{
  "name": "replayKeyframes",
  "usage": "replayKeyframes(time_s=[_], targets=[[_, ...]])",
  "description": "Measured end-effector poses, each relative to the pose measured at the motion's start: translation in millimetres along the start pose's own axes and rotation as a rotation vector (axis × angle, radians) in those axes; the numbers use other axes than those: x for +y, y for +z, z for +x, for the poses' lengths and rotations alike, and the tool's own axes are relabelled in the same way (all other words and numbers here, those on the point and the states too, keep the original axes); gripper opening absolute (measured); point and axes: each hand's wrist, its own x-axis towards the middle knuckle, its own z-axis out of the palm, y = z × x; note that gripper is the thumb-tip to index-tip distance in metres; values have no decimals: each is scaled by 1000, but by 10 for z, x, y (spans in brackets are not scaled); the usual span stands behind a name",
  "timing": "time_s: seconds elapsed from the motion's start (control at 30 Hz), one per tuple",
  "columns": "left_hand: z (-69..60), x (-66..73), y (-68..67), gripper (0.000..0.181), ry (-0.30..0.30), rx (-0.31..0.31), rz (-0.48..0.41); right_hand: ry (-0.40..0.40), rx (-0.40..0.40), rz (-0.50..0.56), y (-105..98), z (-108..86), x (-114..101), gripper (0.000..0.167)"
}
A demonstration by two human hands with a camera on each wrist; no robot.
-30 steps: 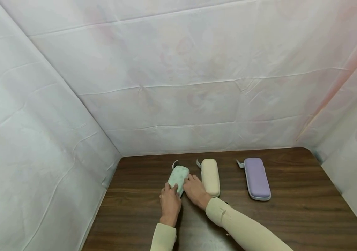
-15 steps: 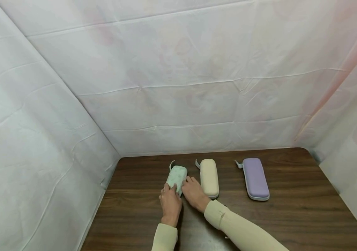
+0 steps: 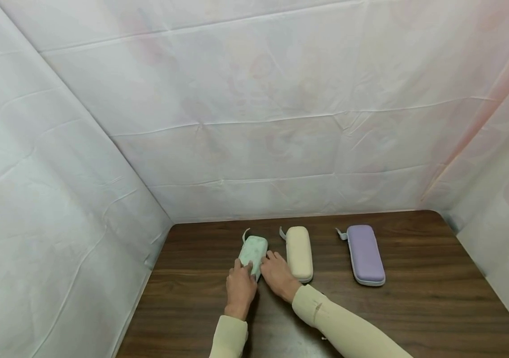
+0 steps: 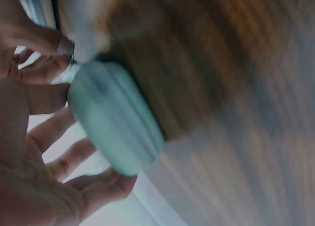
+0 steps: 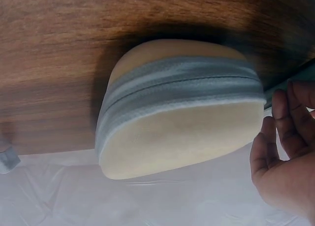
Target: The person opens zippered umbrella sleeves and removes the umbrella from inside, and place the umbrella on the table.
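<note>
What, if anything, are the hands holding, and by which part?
The green case, gripped at its near end by the left hand. The right hand is at the case's right side; any pinch there is unclear.

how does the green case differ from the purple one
The green case is pale and faintly patterned; the purple case looks plain. The green case slants with its far end to the right, the purple case to the left. The left hand grips the green case; no hand touches the purple case. Both lie on the wooden table.
</note>
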Motion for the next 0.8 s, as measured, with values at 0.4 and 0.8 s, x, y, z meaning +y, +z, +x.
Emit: replayKeyframes(time_s=[0.4,0.8], targets=[[-24,42,121,38,-83,46,-22,-27,30,2,-30,-32,-30,5],[45,-53,-56,40,53,-50,77,-15,43,20,23,-16,-57,7]])
